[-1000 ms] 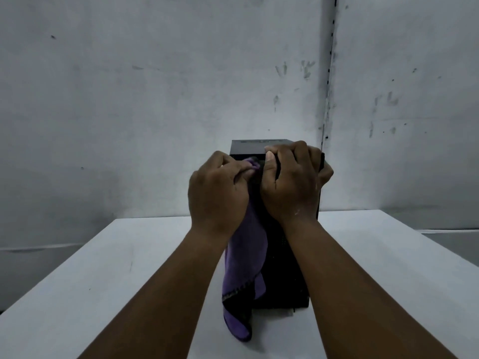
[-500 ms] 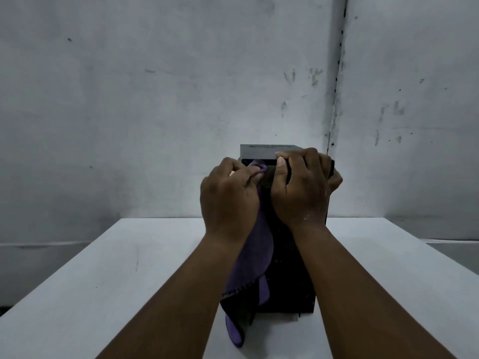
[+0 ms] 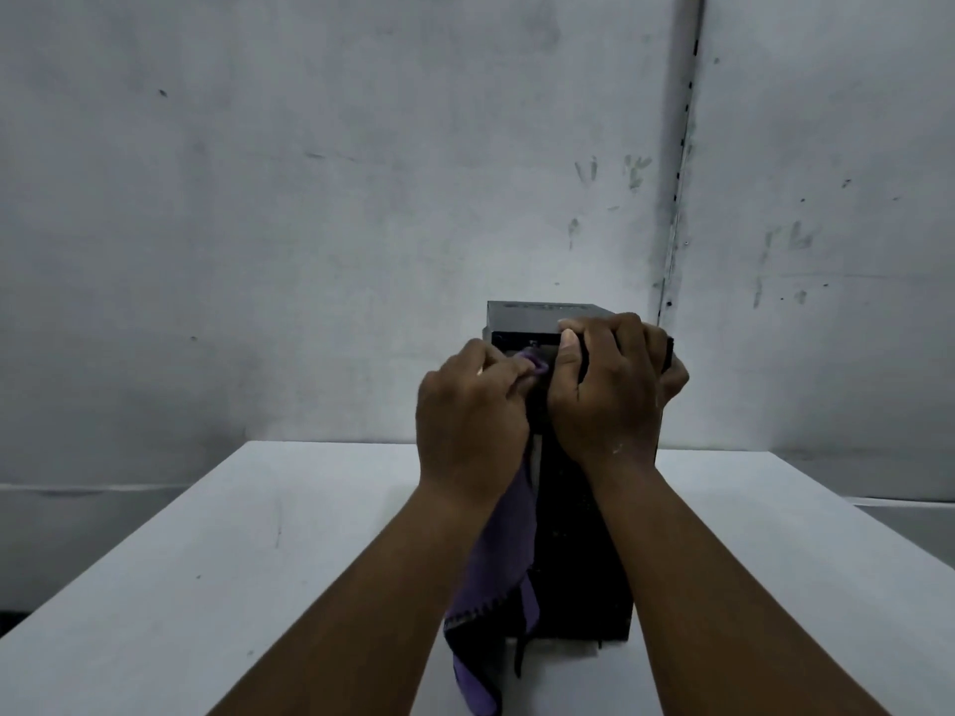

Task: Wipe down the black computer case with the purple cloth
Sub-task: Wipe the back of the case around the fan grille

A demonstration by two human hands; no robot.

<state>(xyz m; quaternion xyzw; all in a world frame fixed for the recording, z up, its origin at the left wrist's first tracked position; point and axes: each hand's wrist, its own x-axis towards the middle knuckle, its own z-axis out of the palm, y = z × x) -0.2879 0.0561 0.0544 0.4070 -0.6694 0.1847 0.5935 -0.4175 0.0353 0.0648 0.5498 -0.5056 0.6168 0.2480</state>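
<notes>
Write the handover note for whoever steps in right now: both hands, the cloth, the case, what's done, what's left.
Left hand: grips the purple cloth, a bunched corner pressed against the upper front of the black computer case; the rest of the cloth hangs down the front to the white table.
Right hand: curled over the case's top front edge, steadying it.
Case: upright on the table.
Done: cannot tell how much has been wiped.
Left: likely the front, sides and top.

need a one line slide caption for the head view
Left hand holds the purple cloth against the black computer case while the right hand grips its top.
</notes>
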